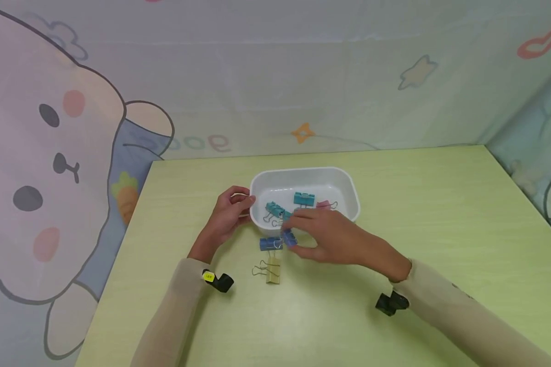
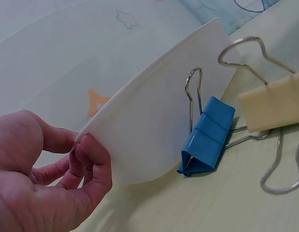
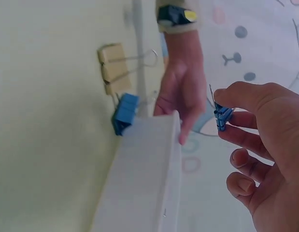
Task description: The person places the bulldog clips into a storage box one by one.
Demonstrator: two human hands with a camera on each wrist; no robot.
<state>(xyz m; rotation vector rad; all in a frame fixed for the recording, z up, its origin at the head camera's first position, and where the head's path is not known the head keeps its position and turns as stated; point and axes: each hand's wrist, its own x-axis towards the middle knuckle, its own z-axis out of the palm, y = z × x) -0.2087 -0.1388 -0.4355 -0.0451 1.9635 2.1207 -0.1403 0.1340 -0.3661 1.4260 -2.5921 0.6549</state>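
My left hand (image 1: 227, 214) pinches the left rim of a white plastic tray (image 2: 139, 125), thumb on one side and fingers on the other. Between the thumb and fingertips of my right hand (image 1: 335, 237) is a blue binder clip (image 3: 222, 117), held over the tray's near edge. Another blue binder clip (image 2: 209, 135) lies on the table close against the tray's near wall. A yellow binder clip (image 1: 273, 270) lies just in front of it, its wire handles spread out. Inside the tray are teal binder clips (image 1: 304, 199) and a pink binder clip (image 1: 323, 205), partly hidden by my right hand.
The pale yellow-green table (image 1: 441, 229) extends to both sides of the tray. Behind it hangs a printed cloth backdrop (image 1: 266, 76) with a large cartoon animal at left. Each wrist wears a small black camera.
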